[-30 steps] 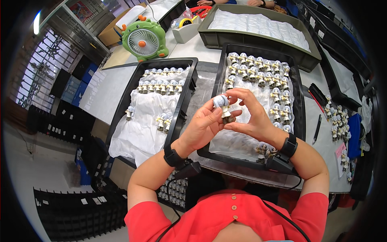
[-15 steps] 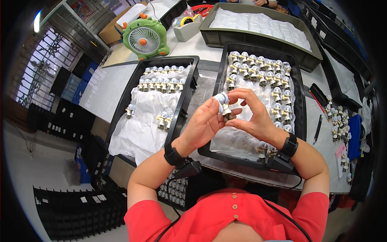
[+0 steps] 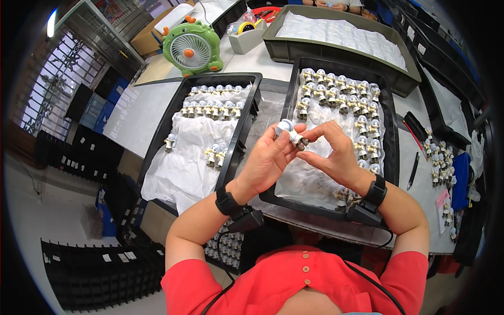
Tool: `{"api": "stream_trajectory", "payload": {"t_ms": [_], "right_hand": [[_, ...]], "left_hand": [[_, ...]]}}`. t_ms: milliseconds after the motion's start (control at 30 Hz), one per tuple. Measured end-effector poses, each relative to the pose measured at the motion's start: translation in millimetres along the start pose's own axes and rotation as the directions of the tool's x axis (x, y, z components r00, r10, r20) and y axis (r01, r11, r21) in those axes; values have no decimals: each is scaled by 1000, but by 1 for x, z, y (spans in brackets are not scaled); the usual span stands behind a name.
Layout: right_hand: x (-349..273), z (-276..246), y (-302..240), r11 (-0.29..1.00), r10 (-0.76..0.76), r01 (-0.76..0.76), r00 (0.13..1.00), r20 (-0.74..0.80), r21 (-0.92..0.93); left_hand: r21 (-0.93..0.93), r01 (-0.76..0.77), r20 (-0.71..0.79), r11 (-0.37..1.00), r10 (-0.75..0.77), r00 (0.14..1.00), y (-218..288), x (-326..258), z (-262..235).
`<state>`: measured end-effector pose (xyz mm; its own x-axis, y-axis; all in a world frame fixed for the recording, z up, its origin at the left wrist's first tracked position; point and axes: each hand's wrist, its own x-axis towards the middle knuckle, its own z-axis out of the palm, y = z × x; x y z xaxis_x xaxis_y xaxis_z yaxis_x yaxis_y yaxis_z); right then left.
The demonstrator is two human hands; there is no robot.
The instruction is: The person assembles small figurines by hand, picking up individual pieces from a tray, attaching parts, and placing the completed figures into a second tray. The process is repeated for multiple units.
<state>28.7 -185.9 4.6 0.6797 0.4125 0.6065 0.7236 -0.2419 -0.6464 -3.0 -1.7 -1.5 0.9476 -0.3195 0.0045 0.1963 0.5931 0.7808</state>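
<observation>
We pinch the pale-haired figurine (image 3: 286, 127) in our left hand (image 3: 266, 161), tilted, over the left side of the right black tray (image 3: 391, 152). Our right hand (image 3: 336, 155) has fingers at the figurine's feet; whether they also grip, we cannot tell.

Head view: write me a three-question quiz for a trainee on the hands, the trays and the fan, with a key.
1. What does the left hand hold?
2. True or false: the green fan stands on the far side of the left black tray.
3. Which shows more tray figurines?
a) the left black tray
b) the right black tray
c) both show the same number

Key:
1. A small figurine with pale-blue hair.
2. True.
3. b
</observation>
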Motion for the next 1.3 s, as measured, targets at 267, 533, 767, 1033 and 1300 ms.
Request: {"api": "stream_trajectory", "payload": {"t_ms": [267,533,767,1033,1300], "right_hand": [[-3,3,4,999,30,-27,996,-86,35],[-6,5,5,992,85,-89,995,43,84],[-5,1,4,986,120,-122,993,20,109],[-4,4,12,982,154,-158,987,45,108],[-2,3,16,979,178,-183,982,57,93]], "left_hand": [[-9,-57,-45,998,57,997,4,-2,4],[151,-139,-124,979,158,980,24,4,3],[778,161,-324,607,168,931,115,-38,-66],[855,514,-476,-66,289,830,111,-66,-168],[826,535,-557,175,118,822,103,-64,-186]]}}
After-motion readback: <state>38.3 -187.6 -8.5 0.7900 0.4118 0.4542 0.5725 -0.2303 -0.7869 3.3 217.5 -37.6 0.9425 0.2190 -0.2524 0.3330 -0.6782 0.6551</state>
